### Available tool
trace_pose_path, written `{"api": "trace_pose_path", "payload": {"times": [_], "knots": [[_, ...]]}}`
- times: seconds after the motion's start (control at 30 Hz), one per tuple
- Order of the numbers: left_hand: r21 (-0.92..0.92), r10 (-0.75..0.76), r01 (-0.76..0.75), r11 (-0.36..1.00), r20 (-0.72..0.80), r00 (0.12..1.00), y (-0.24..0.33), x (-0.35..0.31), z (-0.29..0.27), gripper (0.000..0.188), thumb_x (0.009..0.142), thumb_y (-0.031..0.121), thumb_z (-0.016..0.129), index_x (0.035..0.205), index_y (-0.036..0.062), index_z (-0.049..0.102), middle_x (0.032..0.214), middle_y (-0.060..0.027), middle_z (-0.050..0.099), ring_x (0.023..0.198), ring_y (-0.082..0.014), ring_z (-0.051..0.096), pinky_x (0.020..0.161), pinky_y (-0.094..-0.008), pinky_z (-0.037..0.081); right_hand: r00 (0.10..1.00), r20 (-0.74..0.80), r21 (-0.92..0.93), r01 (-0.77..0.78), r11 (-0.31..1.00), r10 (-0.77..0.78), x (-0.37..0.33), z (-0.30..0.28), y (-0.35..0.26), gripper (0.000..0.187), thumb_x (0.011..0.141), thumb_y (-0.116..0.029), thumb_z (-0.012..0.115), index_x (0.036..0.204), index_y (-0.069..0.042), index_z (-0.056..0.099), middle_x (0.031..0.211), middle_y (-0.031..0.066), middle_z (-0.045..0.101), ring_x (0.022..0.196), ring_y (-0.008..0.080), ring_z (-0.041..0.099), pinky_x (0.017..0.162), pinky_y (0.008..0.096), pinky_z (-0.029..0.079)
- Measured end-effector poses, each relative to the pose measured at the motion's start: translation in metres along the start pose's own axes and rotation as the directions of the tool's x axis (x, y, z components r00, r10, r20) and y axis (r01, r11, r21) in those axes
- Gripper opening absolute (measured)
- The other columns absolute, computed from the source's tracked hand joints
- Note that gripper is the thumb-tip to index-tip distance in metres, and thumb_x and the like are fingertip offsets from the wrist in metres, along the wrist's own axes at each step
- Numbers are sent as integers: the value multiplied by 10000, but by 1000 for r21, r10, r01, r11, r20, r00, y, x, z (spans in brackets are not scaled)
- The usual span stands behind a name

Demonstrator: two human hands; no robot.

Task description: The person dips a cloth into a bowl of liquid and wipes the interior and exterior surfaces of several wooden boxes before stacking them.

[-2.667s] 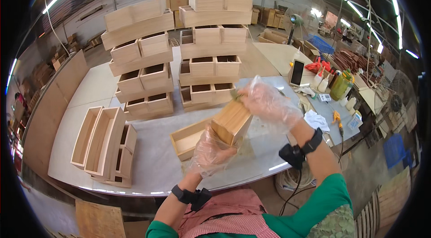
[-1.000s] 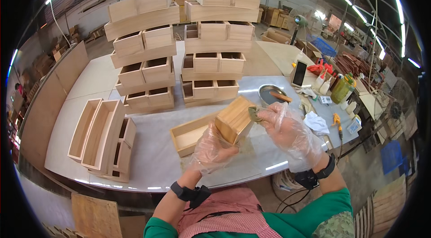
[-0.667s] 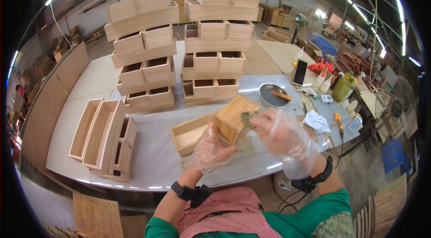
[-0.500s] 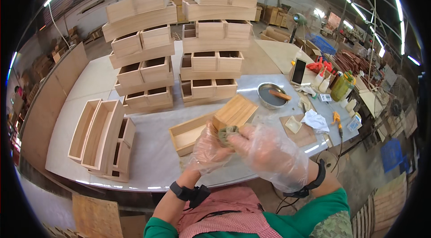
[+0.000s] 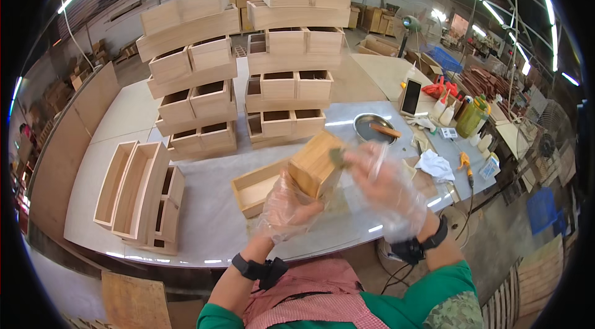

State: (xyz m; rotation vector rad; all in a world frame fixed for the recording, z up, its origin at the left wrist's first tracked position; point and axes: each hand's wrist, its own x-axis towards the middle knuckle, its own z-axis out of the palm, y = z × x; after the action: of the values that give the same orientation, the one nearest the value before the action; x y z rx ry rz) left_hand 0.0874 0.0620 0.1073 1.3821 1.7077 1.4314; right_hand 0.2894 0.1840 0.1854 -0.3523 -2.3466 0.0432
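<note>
My left hand, in a clear plastic glove, grips the near end of a small wooden box and holds it tilted above the table. The box's wood looks darker and yellower than the pale boxes around it. In my right hand, gloved too and slightly blurred, is a bunched green rag, pinched in the fingertips at the box's right side. Whether the rag touches the wood I cannot tell. Partly behind the held box, a pale open wooden box lies on the table.
Tall stacks of pale wooden boxes stand at the back, and more boxes at the left. A metal bowl of dark liquid holds a wooden-handled tool. Rightward are a white cloth, a phone and several bottles.
My right hand has moved right and a little up with the rag, away from my left hand. The held box has shifted slightly left, its near end now uncovered.
</note>
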Motion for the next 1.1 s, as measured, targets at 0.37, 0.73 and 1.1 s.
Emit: {"api": "trace_pose_path", "payload": {"times": [0.37,0.73,1.1], "knots": [[-454,-159,-11,891,-334,929,-55,-49,-10,677,855,90,818,1415,11,446,1277,-130,637,1160,-223,629,946,-364,554,657,322,174,-749,640,682,-113,34,19,326,990,-275,690,1206,-36,743,1045,199,712,946,341,666,842,447,524],[-900,-724,322,294,10,690,-95,-161,-23,475,1058,296,670,1428,64,481,1286,-86,634,1170,-235,632,985,-391,552,423,595,370,-899,235,683,-147,55,-44,387,955,-85,642,1335,-11,651,1157,142,687,904,223,647,806,308,519],[313,-774,721,619,86,627,-55,-166,-72,428,930,330,823,1152,-14,698,992,-124,731,978,-157,686,866,-295,570,687,276,216,-726,653,673,-160,50,-47,417,841,26,589,1255,37,630,1290,286,626,1091,453,643,901,433,536]]}}
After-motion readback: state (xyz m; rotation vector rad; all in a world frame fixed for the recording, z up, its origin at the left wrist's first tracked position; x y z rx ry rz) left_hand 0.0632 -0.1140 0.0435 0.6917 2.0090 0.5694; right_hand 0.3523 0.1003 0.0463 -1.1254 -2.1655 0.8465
